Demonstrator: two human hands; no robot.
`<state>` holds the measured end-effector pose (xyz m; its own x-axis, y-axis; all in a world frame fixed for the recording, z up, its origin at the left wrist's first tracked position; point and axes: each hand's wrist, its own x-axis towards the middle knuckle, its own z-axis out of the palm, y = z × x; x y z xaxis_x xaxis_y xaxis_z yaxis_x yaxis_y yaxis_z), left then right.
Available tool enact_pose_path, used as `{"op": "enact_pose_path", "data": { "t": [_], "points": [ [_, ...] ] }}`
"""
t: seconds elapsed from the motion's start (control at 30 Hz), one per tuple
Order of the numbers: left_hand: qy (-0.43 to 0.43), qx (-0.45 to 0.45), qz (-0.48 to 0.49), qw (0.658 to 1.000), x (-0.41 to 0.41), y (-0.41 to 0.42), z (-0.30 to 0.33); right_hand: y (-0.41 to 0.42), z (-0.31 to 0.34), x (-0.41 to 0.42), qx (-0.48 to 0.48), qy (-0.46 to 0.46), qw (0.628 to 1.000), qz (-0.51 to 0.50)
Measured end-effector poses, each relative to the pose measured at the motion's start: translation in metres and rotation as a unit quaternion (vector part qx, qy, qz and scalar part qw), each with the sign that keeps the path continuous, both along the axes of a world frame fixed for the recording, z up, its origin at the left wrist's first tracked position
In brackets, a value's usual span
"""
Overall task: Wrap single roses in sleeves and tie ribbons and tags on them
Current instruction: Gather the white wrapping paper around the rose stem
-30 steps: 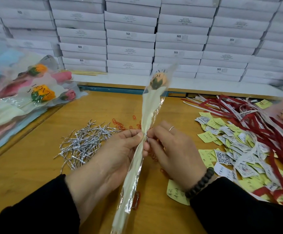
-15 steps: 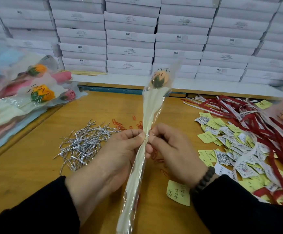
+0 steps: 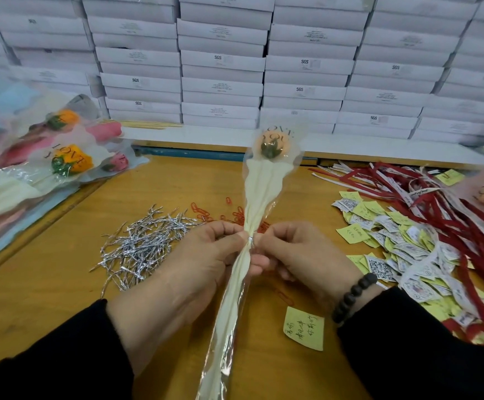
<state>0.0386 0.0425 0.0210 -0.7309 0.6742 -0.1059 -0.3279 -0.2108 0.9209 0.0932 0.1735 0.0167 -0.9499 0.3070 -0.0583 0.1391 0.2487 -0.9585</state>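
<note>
Looking down through the head camera at one sleeved rose (image 3: 270, 145), standing nearly upright over the wooden table (image 3: 62, 284), peach bloom at the top under the printed word LOVE, cream sleeve (image 3: 259, 192) running down to the bottom edge. Pinching the sleeve at its gathered neck with two hands: left hand (image 3: 197, 267) on the left of the sleeve, thumb and forefinger curled against it; right hand (image 3: 301, 255) on the right, fingertips curled in at the same spot. Showing one small silver twist tie (image 3: 250, 239) at the neck, between the two sets of fingertips; not able to tell which fingers actually have hold of the tie. Wearing one dark bead bracelet (image 3: 350, 295) on the right wrist.

Lying left of the sleeve, just beside the left hand: one loose heap of silver twist ties (image 3: 142, 241), too many to count. Scattering behind the sleeve's neck: red paper clips (image 3: 206, 212), number unclear. Piling further left: finished sleeved roses (image 3: 62, 157), at least four blooms showing. Spreading right of the sleeve: red and white ribbons (image 3: 437, 203) tangled over yellow and printed tags (image 3: 379, 243), uncountable. Sitting below the right hand: one yellow handwritten note (image 3: 304, 327). Stacking behind the sleeve: white boxes (image 3: 223, 62) in many rows.
</note>
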Motion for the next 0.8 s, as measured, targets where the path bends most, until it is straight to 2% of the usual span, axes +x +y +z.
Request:
{"op": "enact_pose_path", "data": {
  "t": [0.07, 0.2, 0.3, 0.53, 0.8],
  "points": [
    [-0.007, 0.006, -0.004, 1.000, 0.000, 0.000, 0.002, 0.004, -0.002, 0.000, 0.023, 0.023, 0.999, -0.026],
    [-0.023, 0.018, -0.004, 1.000, 0.002, 0.001, 0.002, 0.003, -0.006, -0.003, -0.017, 0.050, 0.998, -0.032],
    [-0.021, 0.010, -0.003, 1.000, 0.000, 0.000, 0.002, 0.003, -0.007, -0.004, -0.007, 0.072, 0.997, -0.033],
    [-0.007, -0.014, 0.001, 1.000, 0.001, -0.002, 0.003, 0.006, 0.002, -0.001, 0.025, 0.091, 0.995, 0.010],
    [0.027, -0.037, -0.012, 0.999, 0.001, -0.001, 0.001, 0.010, -0.001, -0.004, -0.032, 0.085, 0.995, -0.038]
  ]
}}
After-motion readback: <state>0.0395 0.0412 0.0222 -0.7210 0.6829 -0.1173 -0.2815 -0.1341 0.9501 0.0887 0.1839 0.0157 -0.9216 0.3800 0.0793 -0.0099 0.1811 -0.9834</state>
